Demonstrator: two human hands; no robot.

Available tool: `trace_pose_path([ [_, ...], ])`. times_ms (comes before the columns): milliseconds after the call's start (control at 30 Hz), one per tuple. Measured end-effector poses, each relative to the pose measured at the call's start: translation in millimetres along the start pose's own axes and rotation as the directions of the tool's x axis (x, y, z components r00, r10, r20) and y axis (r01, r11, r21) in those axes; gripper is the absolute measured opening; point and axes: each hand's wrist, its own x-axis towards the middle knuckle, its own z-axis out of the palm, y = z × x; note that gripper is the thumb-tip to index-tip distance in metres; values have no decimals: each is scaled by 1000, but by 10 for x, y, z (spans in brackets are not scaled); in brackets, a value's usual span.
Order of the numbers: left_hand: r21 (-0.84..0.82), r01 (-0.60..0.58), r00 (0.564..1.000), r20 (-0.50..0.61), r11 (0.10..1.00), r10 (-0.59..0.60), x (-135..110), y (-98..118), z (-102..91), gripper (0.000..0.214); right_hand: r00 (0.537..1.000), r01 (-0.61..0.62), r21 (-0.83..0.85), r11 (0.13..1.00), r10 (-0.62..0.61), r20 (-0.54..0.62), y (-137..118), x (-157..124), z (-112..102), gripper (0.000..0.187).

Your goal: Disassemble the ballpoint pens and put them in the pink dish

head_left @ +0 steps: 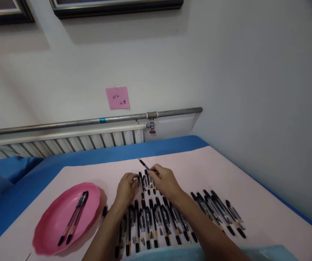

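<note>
My right hand point(164, 181) pinches a thin black pen part point(143, 164) that sticks up and to the left past my fingers. My left hand point(127, 188) is curled close beside it, fingertips closed on a black pen piece point(140, 177). Both hands hover over a row of several black pens point(156, 217) lying side by side on the pink sheet point(253, 203). More black pens point(218, 212) lie to the right of my right forearm.
A pink oval tray point(50, 224) at the left holds two black pens point(74, 216). The pink sheet lies on a blue cover point(96, 154). A radiator and metal pipe point(91, 121) run along the wall behind, under a pink note point(117, 98).
</note>
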Motion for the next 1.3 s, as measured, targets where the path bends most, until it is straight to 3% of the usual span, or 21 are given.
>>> trace_pose_path([
  [133,171,9,998,59,985,-19,8,-123,62,24,1000,8,19,1000,-8,5,11,-2,-2,18],
  [300,178,111,994,-41,978,-106,9,-187,2,29,999,27,10,1000,-27,21,18,-14,18,16],
  [400,36,199,976,-97,979,-195,23,-156,-104,26,999,21,-2,1000,-21,33,12,-11,17,16],
  [500,-209,264,957,-68,942,-283,56,-29,-237,21,997,6,13,1000,-7,71,-26,-24,27,17],
  [667,-579,280,941,8,766,-338,107,242,-403,17,972,31,69,997,-46,230,-109,-98,101,13],
  [800,-701,298,925,43,648,-379,102,315,-427,20,973,42,39,998,-50,226,-136,-125,140,14],
  [1033,-721,343,912,103,602,-397,76,306,-396,19,975,58,32,998,-64,214,-130,-115,137,13],
  [1167,-651,398,907,172,646,-385,41,330,-361,14,977,74,19,997,-77,199,-114,-121,147,12],
  [1300,-545,437,899,236,716,-370,-36,344,-199,7,983,43,63,997,-54,176,-92,-130,203,2],
])
